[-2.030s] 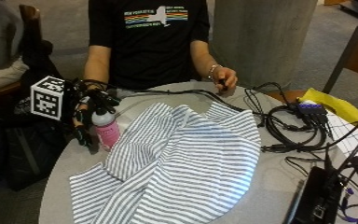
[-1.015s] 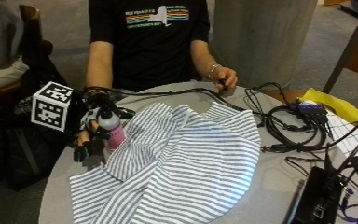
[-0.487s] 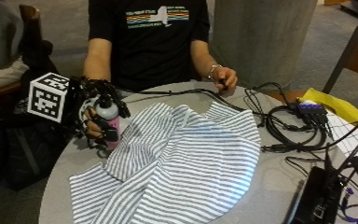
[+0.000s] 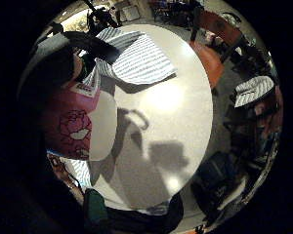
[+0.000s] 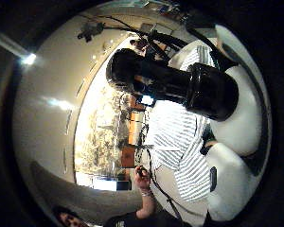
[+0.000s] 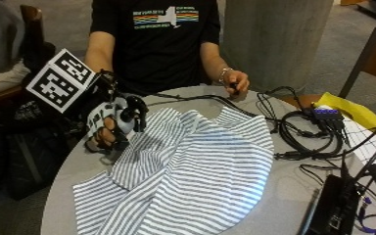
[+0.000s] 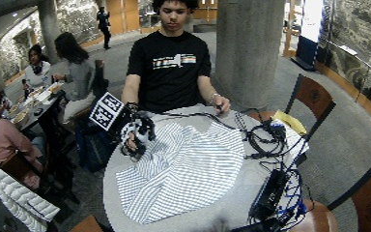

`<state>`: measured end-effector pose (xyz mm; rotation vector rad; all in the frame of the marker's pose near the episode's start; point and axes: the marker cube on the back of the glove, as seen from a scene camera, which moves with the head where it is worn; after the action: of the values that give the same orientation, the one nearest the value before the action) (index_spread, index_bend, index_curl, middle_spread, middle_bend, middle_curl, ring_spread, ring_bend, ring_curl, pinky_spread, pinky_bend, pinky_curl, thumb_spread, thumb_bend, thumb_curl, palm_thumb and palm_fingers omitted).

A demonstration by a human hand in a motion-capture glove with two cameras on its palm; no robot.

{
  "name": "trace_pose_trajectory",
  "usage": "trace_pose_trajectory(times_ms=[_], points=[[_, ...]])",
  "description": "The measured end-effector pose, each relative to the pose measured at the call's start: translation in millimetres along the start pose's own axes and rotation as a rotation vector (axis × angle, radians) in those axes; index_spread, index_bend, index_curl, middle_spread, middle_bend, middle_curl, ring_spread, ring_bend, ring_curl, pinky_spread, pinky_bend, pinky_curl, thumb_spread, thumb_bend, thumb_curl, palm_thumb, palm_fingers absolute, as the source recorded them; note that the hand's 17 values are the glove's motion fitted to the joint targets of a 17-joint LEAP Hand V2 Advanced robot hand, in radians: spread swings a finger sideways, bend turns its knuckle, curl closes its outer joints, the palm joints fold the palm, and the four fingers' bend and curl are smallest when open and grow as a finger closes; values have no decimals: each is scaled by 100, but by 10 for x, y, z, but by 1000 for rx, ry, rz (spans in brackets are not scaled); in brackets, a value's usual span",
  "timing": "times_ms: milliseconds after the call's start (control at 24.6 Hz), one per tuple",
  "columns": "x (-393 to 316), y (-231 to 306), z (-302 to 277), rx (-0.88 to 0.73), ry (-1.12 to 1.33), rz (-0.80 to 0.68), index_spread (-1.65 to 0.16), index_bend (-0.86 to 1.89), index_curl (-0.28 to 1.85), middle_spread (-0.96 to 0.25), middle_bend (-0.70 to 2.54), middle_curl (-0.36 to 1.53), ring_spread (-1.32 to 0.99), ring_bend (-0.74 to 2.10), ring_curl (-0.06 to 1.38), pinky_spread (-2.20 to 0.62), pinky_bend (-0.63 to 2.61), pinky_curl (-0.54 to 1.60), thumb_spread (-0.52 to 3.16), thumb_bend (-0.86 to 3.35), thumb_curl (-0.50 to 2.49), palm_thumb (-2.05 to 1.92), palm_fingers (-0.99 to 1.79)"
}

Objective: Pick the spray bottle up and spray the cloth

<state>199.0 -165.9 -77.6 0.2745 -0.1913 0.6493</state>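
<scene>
Item: spray bottle (image 6: 124, 120), lifted off the tabletop (image 6: 286, 196) at your nine o'clock, your right hand (image 6: 109, 128) fingers (image 6: 104, 133) wrapped around it. Striped cloth (image 6: 194, 171) lies spread at centre; pickup done, spraying left.

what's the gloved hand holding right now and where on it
The right hand holds the spray bottle, its fingers wrapped around the body just below the black spray head, lifted beside the striped cloth.
</scene>
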Motion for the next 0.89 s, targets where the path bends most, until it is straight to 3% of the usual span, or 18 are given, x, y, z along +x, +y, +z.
trace_pose_trajectory(times_ms=[325,893], points=[[-119,-73,-39,-77,276,21,-17,12,36,-7,37,46,-8,54,40,2,36,32,48,-3,61,114,102],[-164,-111,22,-139,458,29,-18,11,34,-9,35,48,-10,50,41,-2,35,34,43,-3,64,113,106]])
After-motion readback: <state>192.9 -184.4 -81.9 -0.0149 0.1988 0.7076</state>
